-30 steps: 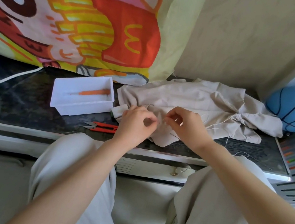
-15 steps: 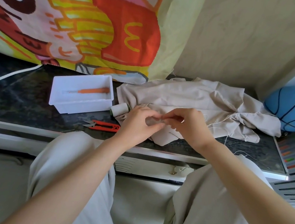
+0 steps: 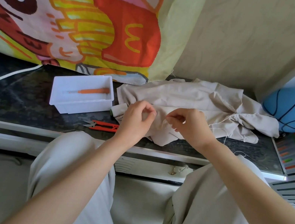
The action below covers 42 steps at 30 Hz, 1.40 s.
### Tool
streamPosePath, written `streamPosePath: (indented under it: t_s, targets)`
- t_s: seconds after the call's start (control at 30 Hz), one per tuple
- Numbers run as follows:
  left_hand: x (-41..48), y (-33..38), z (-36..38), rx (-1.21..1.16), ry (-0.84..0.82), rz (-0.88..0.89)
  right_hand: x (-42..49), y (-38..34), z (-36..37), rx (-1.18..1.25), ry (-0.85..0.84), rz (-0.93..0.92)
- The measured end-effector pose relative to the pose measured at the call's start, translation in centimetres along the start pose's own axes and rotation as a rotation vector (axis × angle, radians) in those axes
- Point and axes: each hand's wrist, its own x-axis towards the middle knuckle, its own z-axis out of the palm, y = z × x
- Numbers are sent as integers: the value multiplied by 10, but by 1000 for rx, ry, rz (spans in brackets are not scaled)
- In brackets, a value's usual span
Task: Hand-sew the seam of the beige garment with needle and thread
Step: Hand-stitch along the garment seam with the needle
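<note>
Garment (image 3: 193, 102) lies bunched on the dark table (image 3: 26, 102), centre to right of frame, with its near corner almost at the table's front edge. Both hands work that near fold, close together but apart. Right hand (image 3: 193, 128) pinches a small raised peak of cloth between thumb and forefinger. The needle is presumably in there, but it's too small to make out. Left hand (image 3: 136, 123) sits on the fold with fingers curled, and I can't tell whether it actually grips cloth or just steadies it. Loose thread (image 3: 240, 152) trails off to lower right of the hands, toward the table edge. Spool (image 3: 119, 109) is just beside the left hand, snips (image 3: 103, 126) are near it on the lower left, and the tray (image 3: 55, 93) is further left. Judging from this, a stitch is mid-way. Risks:

- The slack thread could loop on itself or catch the table edge and knot when pulled through.
- Bunched layers mean the needle could catch an extra ply and sew the garment shut.
- The left fingertips are close to the stitch point, so a prick is likely if the needle exits blind.
- The left wrist could knock the spool off its spot.
- A hard pull would pucker the seam.
</note>
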Motion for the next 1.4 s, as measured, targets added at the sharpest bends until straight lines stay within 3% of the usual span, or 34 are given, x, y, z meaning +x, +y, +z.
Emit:
streamPosePath:
  t_s: [0.1,0.23,0.47,0.8,0.93,1.1,1.4]
  targets:
    - [-2,1,-1,20,27,-11,2,0,3,84,98,56]
    - [-4,4,1,-84,-66,-40,0,-7,9,210,179,104]
    - [-1,9,-3,-300,-54,-111,-7,-9,21,295,126,124]
    - [2,3,-1,-141,71,-156,-3,-9,16,315,191,160]
    - [-2,6,-2,-160,1,-105,-1,-12,14,360,248,171]
    - [-2,9,-3,-197,-21,-70,-5,-18,23,339,188,139]
    - [-3,13,-8,-358,-26,-129,-8,-19,29,344,146,134]
